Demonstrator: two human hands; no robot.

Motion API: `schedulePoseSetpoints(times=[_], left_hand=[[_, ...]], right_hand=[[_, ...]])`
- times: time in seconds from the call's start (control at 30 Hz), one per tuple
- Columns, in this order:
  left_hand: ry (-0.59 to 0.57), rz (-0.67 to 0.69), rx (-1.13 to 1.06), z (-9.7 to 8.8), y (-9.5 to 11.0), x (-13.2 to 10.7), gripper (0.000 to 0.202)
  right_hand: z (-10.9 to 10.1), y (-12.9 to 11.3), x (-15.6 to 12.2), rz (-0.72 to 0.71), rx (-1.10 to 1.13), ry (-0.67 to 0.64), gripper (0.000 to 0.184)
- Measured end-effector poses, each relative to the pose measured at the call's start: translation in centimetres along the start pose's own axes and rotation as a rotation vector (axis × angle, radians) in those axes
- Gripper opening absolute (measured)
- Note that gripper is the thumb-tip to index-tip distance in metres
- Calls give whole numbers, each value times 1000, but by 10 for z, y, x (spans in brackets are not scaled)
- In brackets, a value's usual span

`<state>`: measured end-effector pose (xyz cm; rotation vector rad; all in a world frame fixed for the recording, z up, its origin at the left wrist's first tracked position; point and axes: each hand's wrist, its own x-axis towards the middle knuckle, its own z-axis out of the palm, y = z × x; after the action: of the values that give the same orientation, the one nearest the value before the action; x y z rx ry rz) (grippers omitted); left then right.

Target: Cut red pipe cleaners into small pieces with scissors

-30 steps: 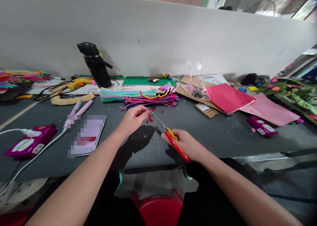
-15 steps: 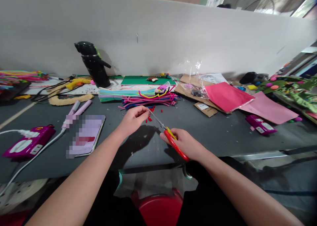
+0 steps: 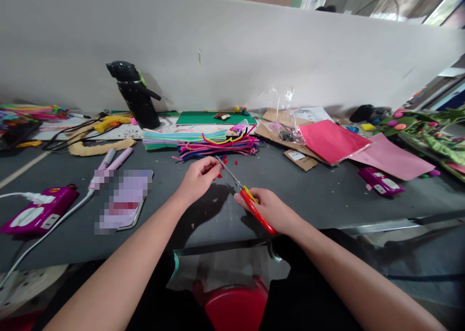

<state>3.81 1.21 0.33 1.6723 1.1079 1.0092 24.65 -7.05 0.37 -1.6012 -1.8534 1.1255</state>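
My right hand [image 3: 267, 207] is closed round the red and yellow handles of a pair of scissors [image 3: 253, 206]. Their blades point up and left, with the tips beside the fingers of my left hand [image 3: 201, 177]. Those left fingers are pinched together; whatever is between them is hidden or too small to name. Small red snippets [image 3: 219, 175] lie on the grey table [image 3: 218, 224] around and beyond the fingertips. Just behind them is a bundle of pink and blue pipe cleaners [image 3: 218, 148], with pale green and lilac ones [image 3: 163, 140] alongside.
Left of my arm lie a phone [image 3: 125, 200], a pink hair straightener [image 3: 111, 169] and a purple power strip [image 3: 41, 210] with a white cord. A black flask [image 3: 136, 96] stands at the back. Right are red sheets [image 3: 334, 140], cardboard [image 3: 301, 160] and another purple power strip [image 3: 381, 182].
My left hand has shifted slightly right, closer to the scissor blades. My right hand keeps its hold on the scissors, nearly in place. The view has turned very slightly.
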Motion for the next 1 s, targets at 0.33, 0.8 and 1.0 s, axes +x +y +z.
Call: schedulePoseSetpoints(times=[0.33,0.8,1.0], left_hand=[[-2,-9,-2,2,-12,5,25],[2,-99,-50,9,-28,17,28],[-9,-150,-75,12,-33,17,33]], right_hand=[[-3,3,6,27,-41,-39,51],[-9,-1,25,218,123,-212,57],[-4,8,30,238,182,-199,58]])
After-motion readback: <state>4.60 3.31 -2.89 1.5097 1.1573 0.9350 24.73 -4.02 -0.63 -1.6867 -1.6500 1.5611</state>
